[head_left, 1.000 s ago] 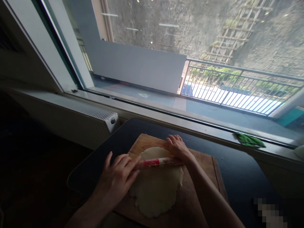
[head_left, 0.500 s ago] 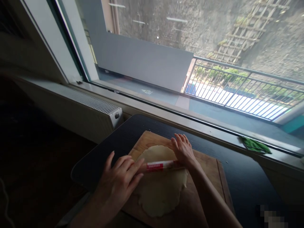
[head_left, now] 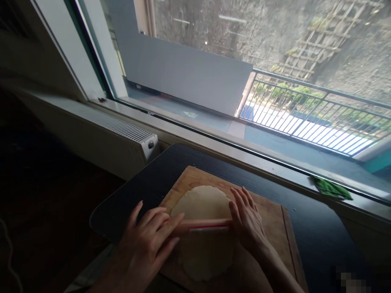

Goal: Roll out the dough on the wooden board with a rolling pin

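Observation:
A rolling pin with a red and white label lies crosswise over a flat, rounded sheet of dough. My left hand rests on the pin's left end, its fingers stretched out and spread. On the right end lies my right hand, palm down, with fingers extended forward past the pin. Neither hand wraps round the pin; both press from above. Beneath the dough is a wooden board. The dough shows on both the far and near sides of the pin.
The board sits on a dark table with rounded corners. A white radiator stands at the left, below a large window. On the sill to the right lies a green cloth. A railing stands outside.
The pin has rolled toward me, and its label has turned mostly out of sight. My right hand has moved nearer and slightly right; my left hand has shifted only a little.

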Demonstrator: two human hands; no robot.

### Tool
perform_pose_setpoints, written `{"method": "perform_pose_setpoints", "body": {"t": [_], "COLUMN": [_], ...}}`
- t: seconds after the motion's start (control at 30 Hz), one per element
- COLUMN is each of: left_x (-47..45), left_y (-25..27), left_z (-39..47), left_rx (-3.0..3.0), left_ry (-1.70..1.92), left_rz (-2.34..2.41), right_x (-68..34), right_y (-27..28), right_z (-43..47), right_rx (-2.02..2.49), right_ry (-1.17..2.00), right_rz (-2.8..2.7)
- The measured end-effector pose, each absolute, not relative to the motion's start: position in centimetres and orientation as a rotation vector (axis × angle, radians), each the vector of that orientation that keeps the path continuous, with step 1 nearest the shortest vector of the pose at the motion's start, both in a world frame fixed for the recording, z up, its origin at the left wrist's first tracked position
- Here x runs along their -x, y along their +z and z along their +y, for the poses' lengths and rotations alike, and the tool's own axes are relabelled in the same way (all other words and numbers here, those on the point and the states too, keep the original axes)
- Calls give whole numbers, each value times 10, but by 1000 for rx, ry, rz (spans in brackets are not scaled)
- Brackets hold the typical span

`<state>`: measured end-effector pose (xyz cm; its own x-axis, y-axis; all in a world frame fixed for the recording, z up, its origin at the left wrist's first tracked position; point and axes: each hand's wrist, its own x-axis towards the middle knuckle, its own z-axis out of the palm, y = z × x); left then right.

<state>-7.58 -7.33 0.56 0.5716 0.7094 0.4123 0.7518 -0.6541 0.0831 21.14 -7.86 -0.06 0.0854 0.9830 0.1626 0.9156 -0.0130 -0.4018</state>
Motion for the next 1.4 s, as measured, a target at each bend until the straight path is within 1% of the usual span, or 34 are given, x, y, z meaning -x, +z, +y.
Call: {"method": "perform_pose_setpoints", "body": {"t": [0.07,0.17,0.23,0.33,0.5,0.57,0.63,0.7,0.83,0.9,1.0,1.13,1.2,1.3,1.4], "left_x": [73,72,74,79,86,85,83,81,76,75,78,84,85,83,81], "left_y": [8,9,9,8,5,4,3,5,12,14,13,7,5,6,9], "left_z": [-69,-64,-63,-66,-76,-77,-77,-75,-74,-76,-79,-81,-82,-80,-77], "left_rx": [2686,2653,2620,2593,2682,2713,2717,2708,2698,2690,2707,2759,2775,2773,2721], "left_ry": [-639,-659,-690,-724,-634,-603,-603,-617,-607,-606,-599,-577,-558,-554,-606], "left_rz": [-1260,-1293,-1298,-1298,-1287,-1260,-1265,-1286,-1350,-1375,-1363,-1285,-1262,-1287,-1347], "right_x": [-208,-201,-196,-193,-204,-207,-208,-206,-196,-192,-195,-211,-217,-216,-206], "right_y": [3,11,15,14,1,-2,-2,1,14,19,18,3,-2,-2,7], "right_z": [-39,24,45,26,-86,-111,-106,-76,6,25,2,-82,-109,-97,-36], "right_rx": [2045,2116,2122,2046,1940,1877,1873,1925,2002,1993,1962,1933,1918,1964,2042], "right_ry": [242,393,439,328,84,-17,-77,-82,85,156,171,53,-6,-5,97], "right_rz": [-1834,-1789,-1795,-1882,-2111,-2193,-2178,-2085,-1959,-1978,-2030,-2138,-2186,-2167,-2051]}}
